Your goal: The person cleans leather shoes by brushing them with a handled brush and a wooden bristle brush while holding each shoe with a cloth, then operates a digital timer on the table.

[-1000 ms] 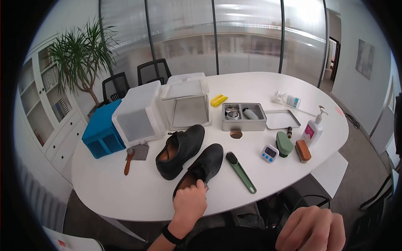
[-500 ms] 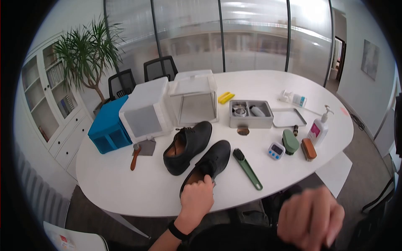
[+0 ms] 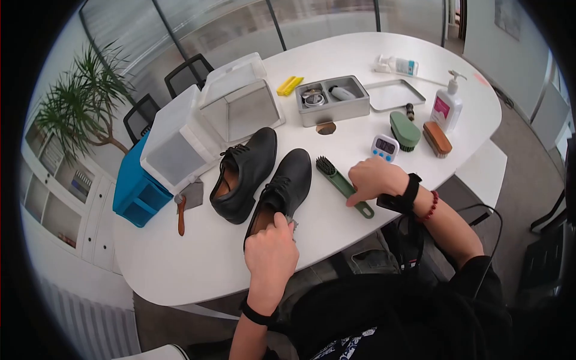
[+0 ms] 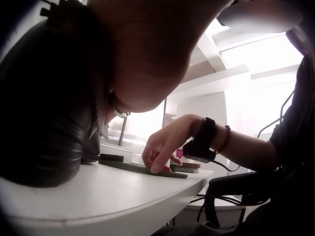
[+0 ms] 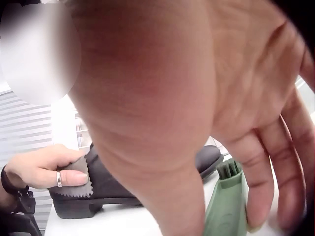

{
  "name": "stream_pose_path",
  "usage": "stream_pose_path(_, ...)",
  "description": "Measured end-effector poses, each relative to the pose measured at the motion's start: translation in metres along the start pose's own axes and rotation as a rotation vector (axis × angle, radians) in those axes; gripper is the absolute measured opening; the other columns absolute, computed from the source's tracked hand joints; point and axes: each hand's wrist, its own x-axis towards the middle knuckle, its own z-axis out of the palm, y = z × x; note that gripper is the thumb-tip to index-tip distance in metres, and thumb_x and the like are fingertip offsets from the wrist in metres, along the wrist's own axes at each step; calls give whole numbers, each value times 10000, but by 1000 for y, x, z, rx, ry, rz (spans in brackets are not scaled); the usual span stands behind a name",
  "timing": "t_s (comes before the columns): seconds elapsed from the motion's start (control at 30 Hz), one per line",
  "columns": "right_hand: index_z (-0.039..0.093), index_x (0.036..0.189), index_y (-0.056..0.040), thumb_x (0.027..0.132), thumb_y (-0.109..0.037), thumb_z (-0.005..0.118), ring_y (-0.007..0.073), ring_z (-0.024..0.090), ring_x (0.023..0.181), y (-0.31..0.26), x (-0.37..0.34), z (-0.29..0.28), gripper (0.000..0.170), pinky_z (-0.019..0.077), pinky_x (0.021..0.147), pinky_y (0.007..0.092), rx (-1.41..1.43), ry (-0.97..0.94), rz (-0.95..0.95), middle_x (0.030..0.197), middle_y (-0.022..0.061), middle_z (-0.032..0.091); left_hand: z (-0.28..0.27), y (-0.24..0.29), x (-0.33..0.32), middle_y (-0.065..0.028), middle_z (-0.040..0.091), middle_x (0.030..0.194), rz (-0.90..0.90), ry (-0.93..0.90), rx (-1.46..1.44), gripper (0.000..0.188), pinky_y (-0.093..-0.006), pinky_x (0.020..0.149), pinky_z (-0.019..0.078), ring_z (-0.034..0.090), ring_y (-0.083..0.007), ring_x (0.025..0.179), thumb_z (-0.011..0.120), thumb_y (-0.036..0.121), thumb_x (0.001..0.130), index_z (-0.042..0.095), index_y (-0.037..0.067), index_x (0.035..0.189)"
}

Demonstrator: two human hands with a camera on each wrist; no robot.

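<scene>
Black shoe [image 3: 251, 171] on left of white table [image 3: 192, 264]; I see its mate [image 3: 291, 180] just right, slightly nearer. Left hand [image 3: 273, 255] comes over mate's heel end from near side, grasping grey cloth [image 5: 78, 191], thumb pinning it against heel's right side. Right of shoes, green brush [image 3: 339, 183], bristles toward far left. Right hand [image 3: 378, 178] arches palm-down over its handle, fingers spread loosely; contact I cannot tell.

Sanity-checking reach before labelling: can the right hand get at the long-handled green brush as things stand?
Likely yes: the right hand is over the long-handled green brush, thumb and fingers either side of its handle, nothing visibly blocking.
</scene>
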Motion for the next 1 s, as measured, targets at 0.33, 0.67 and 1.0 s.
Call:
stream_pose_path(0.33, 568, 750, 129, 882, -198, 576, 271, 665, 456, -3, 11, -12, 352, 588, 465, 349, 709, 60, 194, 636, 190, 663, -23, -34, 5, -188, 633, 658, -68, -98, -293, 271, -503, 595, 461, 639, -423, 649, 591, 304, 988, 589, 45, 911)
stream_pose_path(0.67, 386, 1457, -42, 938, -120, 539, 474, 634, 727, -61, -13, -7, 546, 493, 702, 555, 455, 606, -165, 816, 236, 664, 6, -103, 9, -99, 609, 752, -231, -152, -944, 302, -319, 686, 461, 536, -184, 697, 560, 286, 1033, 621, 4, 944)
stream_pose_path(1.0, 499, 1451, -69, 1035, -300, 530, 365, 633, 574, -87, -12, 4, 476, 483, 534, 464, 263, 598, -171, 668, 162, 633, 7, -101, 7, -12, 618, 847, -242, -216, -1212, 261, -270, 730, 464, 529, -106, 767, 533, 238, 1057, 624, -5, 1028)
